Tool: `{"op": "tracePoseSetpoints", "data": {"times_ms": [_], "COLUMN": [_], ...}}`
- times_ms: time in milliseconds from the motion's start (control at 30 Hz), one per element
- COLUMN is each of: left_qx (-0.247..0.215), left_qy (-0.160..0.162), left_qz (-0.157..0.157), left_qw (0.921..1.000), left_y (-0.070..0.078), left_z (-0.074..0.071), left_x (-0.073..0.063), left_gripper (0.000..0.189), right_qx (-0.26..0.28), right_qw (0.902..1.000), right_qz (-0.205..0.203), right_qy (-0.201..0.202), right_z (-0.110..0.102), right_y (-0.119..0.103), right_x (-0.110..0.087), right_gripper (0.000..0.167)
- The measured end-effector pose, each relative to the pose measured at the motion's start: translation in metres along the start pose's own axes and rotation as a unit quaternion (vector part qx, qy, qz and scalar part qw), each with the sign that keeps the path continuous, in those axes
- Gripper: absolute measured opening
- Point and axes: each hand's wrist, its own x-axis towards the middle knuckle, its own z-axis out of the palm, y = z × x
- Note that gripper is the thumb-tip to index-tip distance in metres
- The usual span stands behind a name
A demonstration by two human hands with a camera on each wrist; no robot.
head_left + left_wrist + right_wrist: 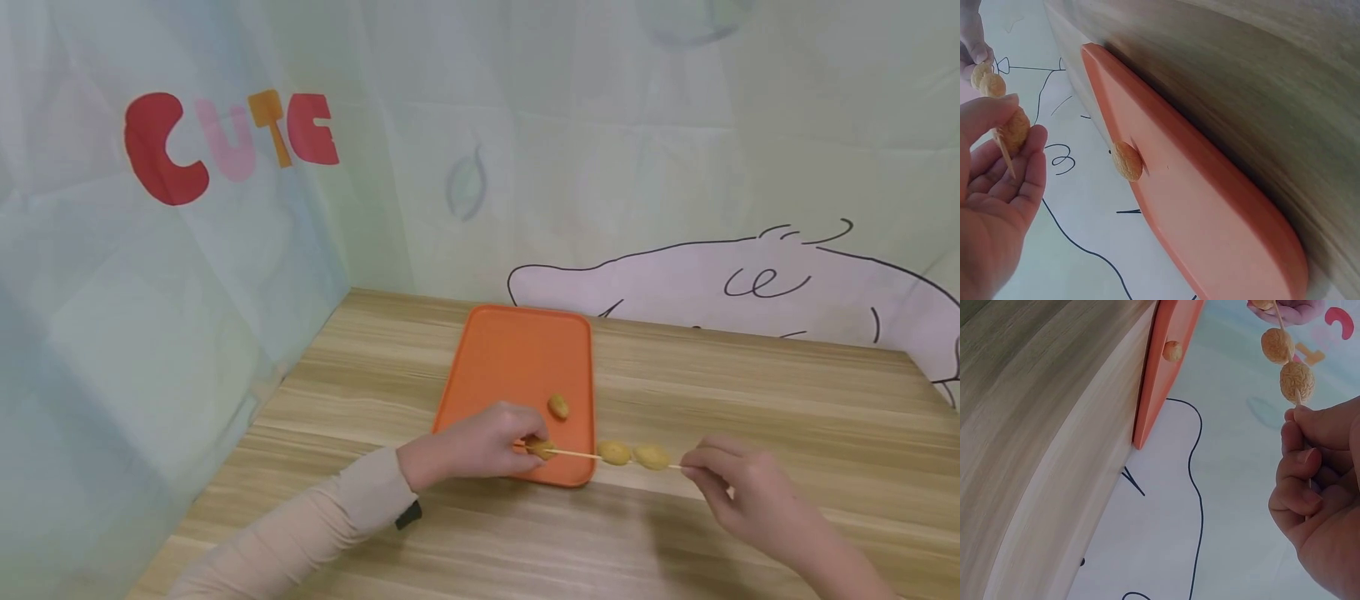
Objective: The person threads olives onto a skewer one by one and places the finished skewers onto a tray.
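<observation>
A thin wooden skewer (576,454) stretches level between the two hands, above the front of the orange tray. My right hand (742,492) pinches one end of it between thumb and fingers. Two golden, wrinkled balls like fried tofu puffs, one puff (652,456) and another puff (615,452), sit on the skewer near that hand. At the far end my left hand (491,442) pinches a third puff (1015,131) between thumb and fingers. The skewer's tip (1007,159) sticks out past this puff in the left wrist view. One loose puff (558,407) lies on the tray.
The orange tray (517,350) has a low raised rim and lies on a wood-grain table (750,400). Printed cloth (600,150) hangs behind and to the left. A small black object (408,515) shows under the left sleeve.
</observation>
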Motion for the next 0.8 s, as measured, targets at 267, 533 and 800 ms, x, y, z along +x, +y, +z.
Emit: {"op": "tracePoseSetpoints", "data": {"times_ms": [267, 533, 800], "left_qx": [0.0, 0.009, 0.011], "left_qy": [0.0, -0.001, -0.005], "left_qz": [0.003, 0.012, 0.013], "left_qw": [1.0, 0.9999, 0.9998], "left_y": [-0.001, 0.0, 0.002], "left_z": [0.002, 0.001, 0.0], "left_x": [0.001, 0.002, 0.004], "left_gripper": [0.007, 0.008, 0.008], "right_qx": [0.008, 0.012, 0.008], "right_qw": [0.9999, 0.9998, 0.9997], "right_qz": [0.005, 0.013, 0.018], "right_qy": [-0.009, -0.012, -0.013], "right_z": [0.005, 0.009, 0.013], "right_y": [-0.002, -0.005, -0.007], "right_x": [0.003, 0.004, 0.005], "right_gripper": [0.039, 0.04, 0.043]}}
